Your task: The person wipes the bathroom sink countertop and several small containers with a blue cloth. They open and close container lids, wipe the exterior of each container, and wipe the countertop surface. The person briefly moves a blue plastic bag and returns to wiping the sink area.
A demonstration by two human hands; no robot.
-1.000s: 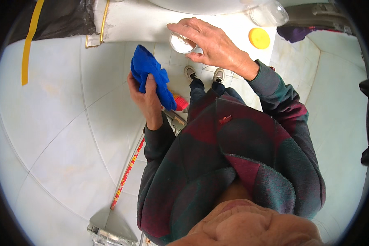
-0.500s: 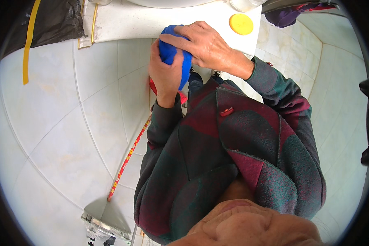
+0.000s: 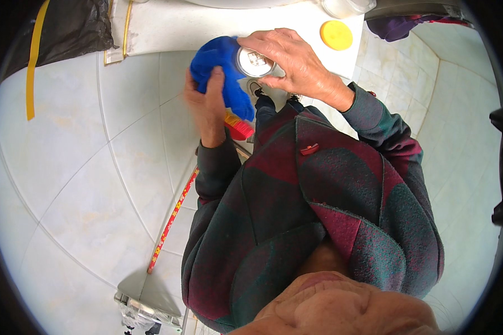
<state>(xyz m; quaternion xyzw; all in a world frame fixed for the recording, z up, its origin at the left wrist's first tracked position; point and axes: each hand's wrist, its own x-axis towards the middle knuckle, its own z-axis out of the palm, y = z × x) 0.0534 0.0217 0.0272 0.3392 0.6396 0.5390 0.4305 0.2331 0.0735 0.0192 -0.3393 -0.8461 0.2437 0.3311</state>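
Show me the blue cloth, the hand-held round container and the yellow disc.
Blue cloth (image 3: 232,85): head view, middle of the fabric.
Round container (image 3: 255,61): head view, its pale circular end.
Yellow disc (image 3: 336,35): head view, centre of its face.

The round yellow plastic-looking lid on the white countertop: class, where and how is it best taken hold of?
The round yellow plastic-looking lid is probably best pinched across its rim, coming from above and the near side: it lies flat on the white countertop, and a clear, rounded container sits just beyond it.
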